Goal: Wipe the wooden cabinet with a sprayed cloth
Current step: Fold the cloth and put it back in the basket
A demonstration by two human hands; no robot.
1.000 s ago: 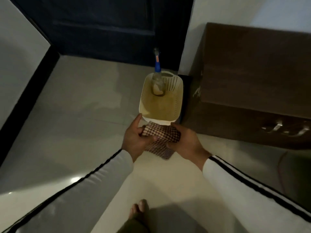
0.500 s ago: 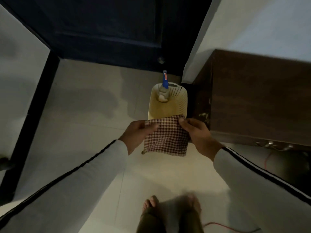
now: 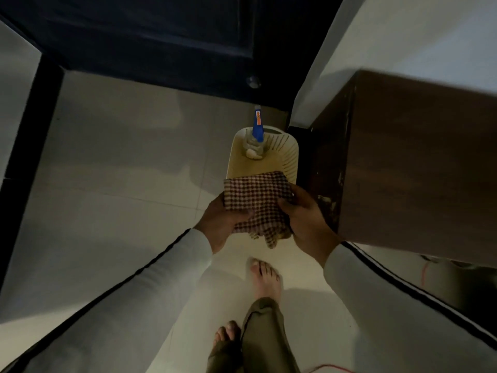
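A red-and-white checked cloth (image 3: 256,203) is held between both hands in front of me, above the floor. My left hand (image 3: 222,220) grips its left side and my right hand (image 3: 306,219) grips its right side. Just beyond the cloth a cream plastic basket (image 3: 290,154) stands on the floor with a spray bottle (image 3: 255,135) with a blue nozzle upright at its far end. The dark wooden cabinet (image 3: 416,162) stands at the right, its near corner close beside my right hand.
A dark door (image 3: 161,36) closes the far side, with a small doorstop (image 3: 253,81) at its foot. White walls flank the pale tiled floor (image 3: 121,170). My bare feet (image 3: 265,275) are below the hands. A thin red cord (image 3: 326,368) lies on the floor at the bottom right.
I have risen from a crouch, so the basket and floor look farther away. The cloth came up from below the basket's near edge, was spread out, and is now partly gathered in both hands.
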